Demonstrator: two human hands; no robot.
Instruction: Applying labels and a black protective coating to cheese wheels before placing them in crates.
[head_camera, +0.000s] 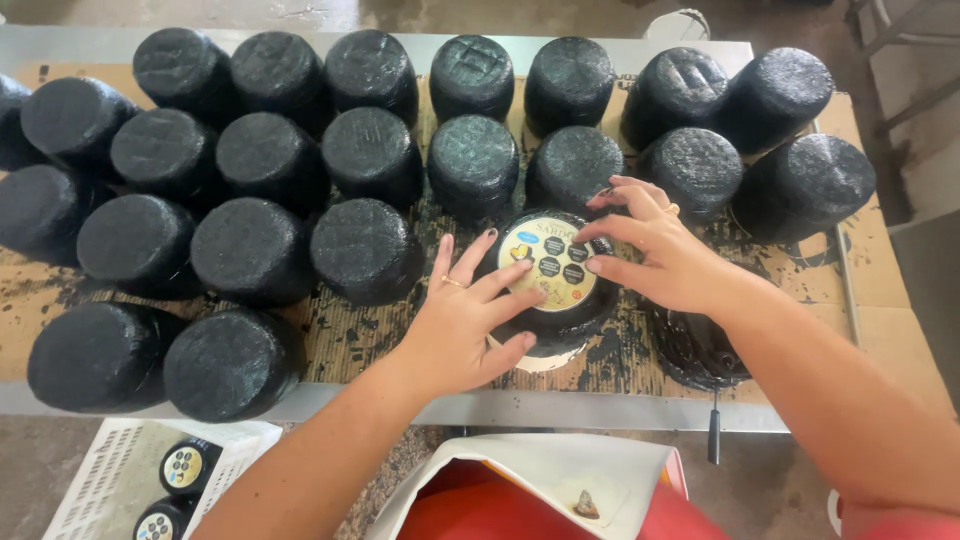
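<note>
Both grips are spread flat, left hand (465, 325) and right hand (655, 255) pressing a round yellow label (548, 265) onto the black wax wheel (560, 320) under them, pinning it steady on the table (620, 408).

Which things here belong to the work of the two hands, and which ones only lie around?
In the work:
left hand
right hand
round label
black wheel under the label

Lying around:
unlabelled black wheels
stained cardboard
white crate with two labelled wheels
black brush
</note>
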